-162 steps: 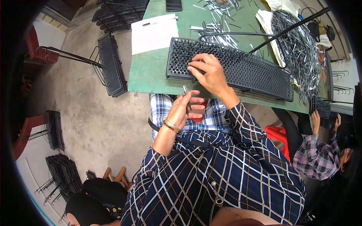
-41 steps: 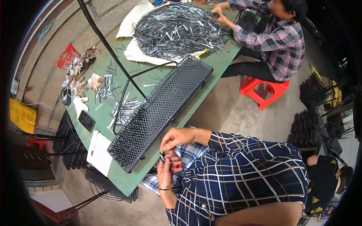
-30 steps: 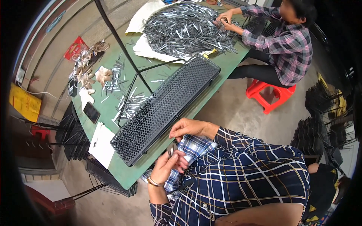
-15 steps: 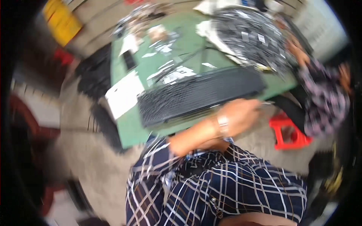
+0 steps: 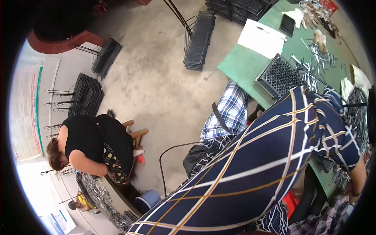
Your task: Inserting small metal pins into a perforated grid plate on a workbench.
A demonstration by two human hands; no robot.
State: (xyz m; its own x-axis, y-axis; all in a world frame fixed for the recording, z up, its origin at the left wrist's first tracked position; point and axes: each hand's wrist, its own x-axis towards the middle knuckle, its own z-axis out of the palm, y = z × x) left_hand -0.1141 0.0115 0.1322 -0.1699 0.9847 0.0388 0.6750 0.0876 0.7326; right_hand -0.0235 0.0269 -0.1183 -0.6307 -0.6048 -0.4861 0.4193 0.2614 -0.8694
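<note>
Main risk: navy checked fabric sleeve (image 5: 337, 131) crosses in front of the black rectangular perforated tray (image 5: 279, 76); cloth could snag on the tray's dark upright pins or its thin black rod (image 5: 356, 104) and drag it. Tray sits up and left of the left hand (image 5: 353, 201), well apart, near the edge of the green flat-topped table (image 5: 244, 64), so a hard tug might tip it off. Loose slim grey metal strips (image 5: 313, 72), above the hand, beyond the tray, could get swept down by the same sleeve. Pink-and-grey plaid shirt (image 5: 333, 221) of a co-worker is near the left hand; a blind reach could bump that person.

Left hand: arm stretched far right, only a bit shows past the beaded brown bracelet (image 5: 356, 194) at the dark rim. Can't tell finger opening, grip or contact. Right hand: out of sight, opening and contents unknown.
</note>
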